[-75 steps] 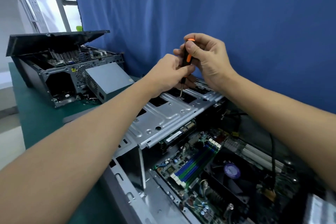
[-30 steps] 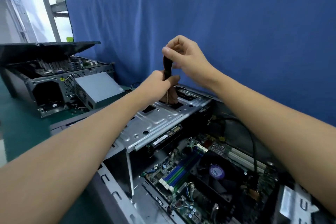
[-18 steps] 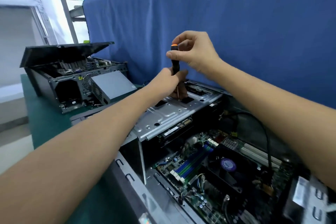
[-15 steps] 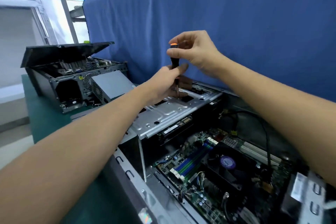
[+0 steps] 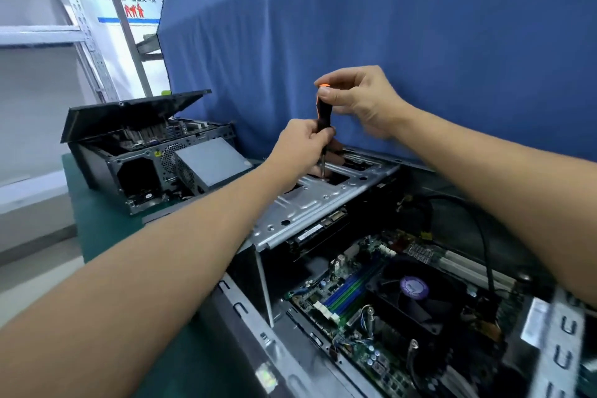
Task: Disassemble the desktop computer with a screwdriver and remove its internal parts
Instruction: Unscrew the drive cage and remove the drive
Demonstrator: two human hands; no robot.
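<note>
An open desktop case (image 5: 245,310) lies on the bench with its motherboard (image 5: 361,297) and black CPU fan (image 5: 416,294) exposed. A silver metal drive bracket (image 5: 310,203) spans the case's far end. A black screwdriver with an orange cap (image 5: 324,113) stands upright with its tip on the bracket. My right hand (image 5: 358,100) pinches the top of the handle. My left hand (image 5: 303,147) grips the lower handle just above the shaft. The screw under the tip is hidden.
A second desktop case (image 5: 135,152) with a raised black lid and a grey power supply (image 5: 210,161) sits at the back left on the green mat (image 5: 106,223). A blue curtain (image 5: 387,26) hangs right behind the work. A black cable (image 5: 478,236) loops over the motherboard.
My right hand has kept shifting its fingers on the screwdriver's cap while my left hand closed round the lower handle. The tip has stayed on the same spot of the bracket.
</note>
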